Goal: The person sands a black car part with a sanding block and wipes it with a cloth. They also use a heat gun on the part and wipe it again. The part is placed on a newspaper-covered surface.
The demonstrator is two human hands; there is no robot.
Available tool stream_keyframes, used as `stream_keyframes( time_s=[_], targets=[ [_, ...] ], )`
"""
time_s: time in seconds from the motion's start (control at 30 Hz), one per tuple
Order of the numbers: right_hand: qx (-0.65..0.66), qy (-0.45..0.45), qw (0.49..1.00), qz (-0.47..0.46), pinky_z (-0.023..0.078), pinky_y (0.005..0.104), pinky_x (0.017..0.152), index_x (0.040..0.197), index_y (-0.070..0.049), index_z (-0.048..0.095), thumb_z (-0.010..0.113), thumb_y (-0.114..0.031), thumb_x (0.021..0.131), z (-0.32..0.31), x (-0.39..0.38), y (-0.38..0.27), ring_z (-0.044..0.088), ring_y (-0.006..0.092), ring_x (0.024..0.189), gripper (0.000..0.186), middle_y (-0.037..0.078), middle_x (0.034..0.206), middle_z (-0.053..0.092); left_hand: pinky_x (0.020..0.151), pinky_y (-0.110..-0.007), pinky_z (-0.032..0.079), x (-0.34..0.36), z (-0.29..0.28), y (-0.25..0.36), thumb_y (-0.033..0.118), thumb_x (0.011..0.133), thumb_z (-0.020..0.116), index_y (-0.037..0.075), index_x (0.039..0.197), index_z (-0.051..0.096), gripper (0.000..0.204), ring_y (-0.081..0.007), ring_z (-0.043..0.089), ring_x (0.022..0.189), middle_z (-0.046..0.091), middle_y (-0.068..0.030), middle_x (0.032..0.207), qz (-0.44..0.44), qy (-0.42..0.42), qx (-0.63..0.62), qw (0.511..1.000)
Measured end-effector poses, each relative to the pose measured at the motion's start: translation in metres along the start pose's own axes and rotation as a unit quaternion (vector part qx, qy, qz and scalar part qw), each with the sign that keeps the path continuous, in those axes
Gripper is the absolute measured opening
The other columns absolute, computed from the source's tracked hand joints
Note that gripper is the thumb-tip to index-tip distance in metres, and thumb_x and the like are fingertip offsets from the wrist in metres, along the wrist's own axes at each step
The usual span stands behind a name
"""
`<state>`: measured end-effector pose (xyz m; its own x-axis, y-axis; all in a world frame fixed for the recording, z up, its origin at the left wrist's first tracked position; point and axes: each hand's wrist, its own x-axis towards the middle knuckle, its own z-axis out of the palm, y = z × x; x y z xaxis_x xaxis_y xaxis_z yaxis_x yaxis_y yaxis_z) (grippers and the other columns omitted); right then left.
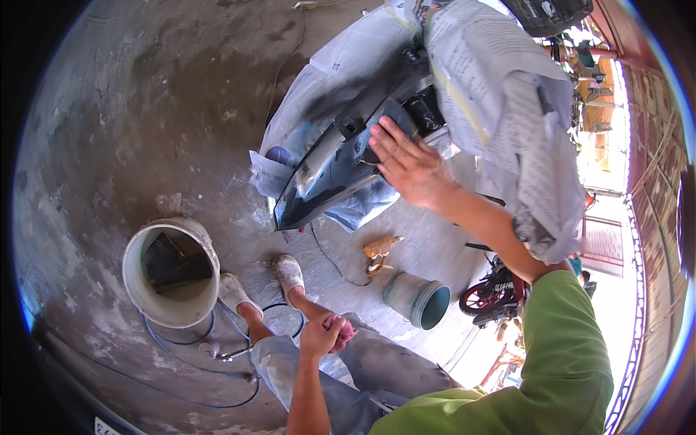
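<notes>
- Dark panel (315, 181): it lies ahead of the person, beyond the shoes (288, 272). Its long axis runs aslant, from a pointed near end on the left to a far end on the right, beside a bulky form wrapped in printed paper (500, 101).
- Right hand (415, 165): the nearer of the two, touching the panel toward its far end. The fingers are straight and close together, laid flat rather than gripping; I cannot tell whether anything thin lies under them. The forearm comes in from the right, so most of the panel's length stretches leftward from this hand, back toward the body.
- Left hand (319, 338): well apart from the panel, low by the knees, clenched around a pink cloth (346, 336). From here the panel lies ahead.
- Around: a white bucket (206, 245) stands left of the shoes, dark things and cloudy liquid inside it; a teal pail (406, 299) is right of the legs.
</notes>
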<state>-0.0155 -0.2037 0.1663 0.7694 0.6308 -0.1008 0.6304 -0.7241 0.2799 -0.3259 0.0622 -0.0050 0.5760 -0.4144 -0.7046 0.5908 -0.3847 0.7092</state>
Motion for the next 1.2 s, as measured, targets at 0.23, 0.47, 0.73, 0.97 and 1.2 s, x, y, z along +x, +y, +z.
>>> stream_keyframes(
  time_s=[0.23,0.47,0.73,0.97,1.2],
  targets=[
    [-0.045,-0.037,0.998,-0.025,0.034,0.0477,0.122,0.136,0.006,0.061,0.061,-0.022,0.098,-0.001,0.007,-0.019,0.043,0.0282,0.149,0.048,0.019,0.151,0.054,0.08,-0.046,0.057,0.004,0.033,-0.024,0.046,0.09,0.072,0.01,0.104,0.078,0.04,-0.0387,0.073,0.092,0.076,-0.0187,0.096,-0.01,-0.043,0.017,0.999],
    [-0.084,-0.039,0.995,-0.034,0.032,0.053,0.122,0.138,0.007,0.059,0.062,-0.021,0.099,0.005,0.01,-0.005,0.041,0.0326,0.15,0.048,0.021,0.154,0.051,0.09,-0.051,0.055,0.006,0.053,-0.04,0.055,0.088,0.069,0.012,0.112,0.077,0.05,-0.0418,0.071,0.101,0.075,-0.0203,0.104,-0.025,-0.075,0.029,0.996],
    [-0.139,-0.054,0.988,-0.031,0.029,0.0507,0.124,0.137,0.007,0.06,0.059,-0.024,0.101,0.001,0.009,-0.007,0.041,0.0329,0.149,0.048,0.022,0.152,0.053,0.091,-0.051,0.055,-0.005,0.054,-0.053,0.055,0.089,0.068,0.011,0.111,0.076,0.049,-0.041,0.071,0.102,0.076,-0.0188,0.105,-0.059,-0.093,0.034,0.993],
    [-0.171,-0.038,0.984,-0.01,0.025,0.0501,0.126,0.139,0.009,0.058,0.057,-0.024,0.102,-0.008,0.026,0.003,0.04,0.0329,0.15,0.049,0.022,0.152,0.052,0.091,-0.05,0.055,-0.002,0.054,-0.057,0.055,0.089,0.067,0.011,0.109,0.077,0.05,-0.0397,0.071,0.101,0.076,-0.0178,0.104,-0.044,-0.097,0.079,0.991],
    [-0.169,0.005,0.985,0.019,0.027,0.0507,0.125,0.139,0.008,0.058,0.057,-0.021,0.1,-0.011,0.028,0.013,0.041,0.0331,0.15,0.048,0.022,0.151,0.053,0.091,-0.048,0.055,-0.008,0.049,-0.052,0.057,0.088,0.068,0.01,0.109,0.077,0.053,-0.039,0.071,0.103,0.076,-0.0181,0.106,-0.07,-0.103,0.079,0.989]
  ],
)
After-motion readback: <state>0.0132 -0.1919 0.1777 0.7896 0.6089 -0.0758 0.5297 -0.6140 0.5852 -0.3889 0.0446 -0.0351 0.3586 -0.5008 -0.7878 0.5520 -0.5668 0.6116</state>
